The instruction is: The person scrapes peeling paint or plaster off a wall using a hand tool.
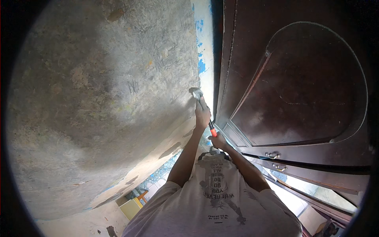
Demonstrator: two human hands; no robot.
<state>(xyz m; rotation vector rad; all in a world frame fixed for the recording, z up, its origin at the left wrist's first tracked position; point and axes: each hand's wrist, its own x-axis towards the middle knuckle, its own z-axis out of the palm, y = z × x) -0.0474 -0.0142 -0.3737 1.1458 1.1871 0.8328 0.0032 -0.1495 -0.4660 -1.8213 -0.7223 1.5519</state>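
Observation:
Both of my hands are on a long-handled scraper [211,126] with a black and red handle. My left hand [203,116] grips it high up, close behind the pale metal blade [197,93]. Lower down, my right hand [218,141] is closed around the handle's end, just below the red section. The blade is at the right edge of a rough grey wall surface [118,97], and I cannot tell whether it presses on it. Beside that edge runs a white strip with flaking blue paint [202,65].
A dark brown wooden door [311,89] with a curved moulded panel stands close on my right. Metal handles [272,155] show near another dark panel's edge. Low on the left are peeling paint patches [170,150] and a yellowish box-like object [130,209]. Pale floor tiles [154,186] lie below.

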